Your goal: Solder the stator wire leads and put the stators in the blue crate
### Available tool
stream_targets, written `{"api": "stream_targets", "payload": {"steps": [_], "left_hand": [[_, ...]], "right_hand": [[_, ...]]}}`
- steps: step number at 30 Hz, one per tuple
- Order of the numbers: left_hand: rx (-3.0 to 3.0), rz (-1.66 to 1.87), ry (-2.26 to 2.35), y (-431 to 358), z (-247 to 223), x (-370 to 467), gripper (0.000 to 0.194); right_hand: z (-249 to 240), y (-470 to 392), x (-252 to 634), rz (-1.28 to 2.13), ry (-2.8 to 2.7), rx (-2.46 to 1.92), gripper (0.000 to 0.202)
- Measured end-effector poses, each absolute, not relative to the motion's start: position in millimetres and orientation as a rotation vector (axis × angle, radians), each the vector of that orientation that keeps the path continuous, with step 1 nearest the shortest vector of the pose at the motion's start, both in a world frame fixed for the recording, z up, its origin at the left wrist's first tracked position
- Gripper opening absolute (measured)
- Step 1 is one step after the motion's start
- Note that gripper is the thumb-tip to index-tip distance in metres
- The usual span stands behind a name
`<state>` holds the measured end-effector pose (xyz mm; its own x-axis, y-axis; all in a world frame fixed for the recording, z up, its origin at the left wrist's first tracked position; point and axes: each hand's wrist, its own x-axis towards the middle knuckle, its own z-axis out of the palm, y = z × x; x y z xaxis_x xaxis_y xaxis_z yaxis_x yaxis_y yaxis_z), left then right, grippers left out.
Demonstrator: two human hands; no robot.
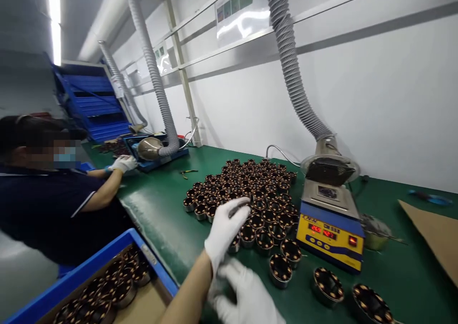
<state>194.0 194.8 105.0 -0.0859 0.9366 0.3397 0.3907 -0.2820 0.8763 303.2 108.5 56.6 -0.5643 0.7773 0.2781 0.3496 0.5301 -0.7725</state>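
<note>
Dozens of copper-wound rings [263, 188] are crowding together on a green tabletop [157, 195], spreading out beyond the fingers of the white-gloved left hand [226, 226] and to their right. That hand is hovering at the near edge of the crowd, its thumb and fingers curving with a gap between them and nothing showing in it; I cannot tell whether it is touching a ring. The white-gloved right hand [246, 288] is hanging just below, its fingers bending toward the left wrist; whether they are gripping something, I cannot tell.

Right of the right fingers, two loose rings [327, 297] are standing apart from the crowd. Farther beyond them, a yellow-fronted unit [329, 238] is glowing with red digits, and a ribbed hose [291, 66] is hanging above it. Left of both hands' fingers, a blue crate [153, 262] is holding more rings [125, 293]. Well beyond the left fingertips, leftward, small pliers [186, 173] are lying, and past these a co-worker's gloved hand [123, 163] is showing above the tabletop.
</note>
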Motion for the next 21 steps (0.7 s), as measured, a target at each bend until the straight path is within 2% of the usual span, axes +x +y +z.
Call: {"api": "stream_targets", "payload": {"steps": [1, 3, 7, 11, 14, 18, 21], "left_hand": [[1.71, 1.349, 1.572, 208, 105, 176, 0.039], [1.744, 1.249, 1.876, 232, 101, 135, 0.036], [1.795, 0.824, 2.315, 274, 79, 58, 0.058], [1.966, 0.496, 2.295, 299, 57, 15, 0.048], [2.059, 0.39, 2.221, 308, 51, 1, 0.047], [2.071, 0.278, 2.168, 316, 50, -5, 0.04], [2.006, 0.242, 2.19, 311, 50, 0, 0.044]], "right_hand": [[57, 118, 300, 0.874, -2.22, -0.911, 0.037], [50, 133, 290, 0.846, -2.385, -0.914, 0.041], [12, 145, 263, 0.793, -2.687, -0.756, 0.043], [-24, 153, 244, 0.608, -2.761, -0.646, 0.038], [-36, 159, 242, 0.659, -2.65, -0.616, 0.031], [-29, 160, 240, 0.858, -2.376, -0.762, 0.022], [-14, 158, 226, 0.938, -2.34, -0.759, 0.026]]}}
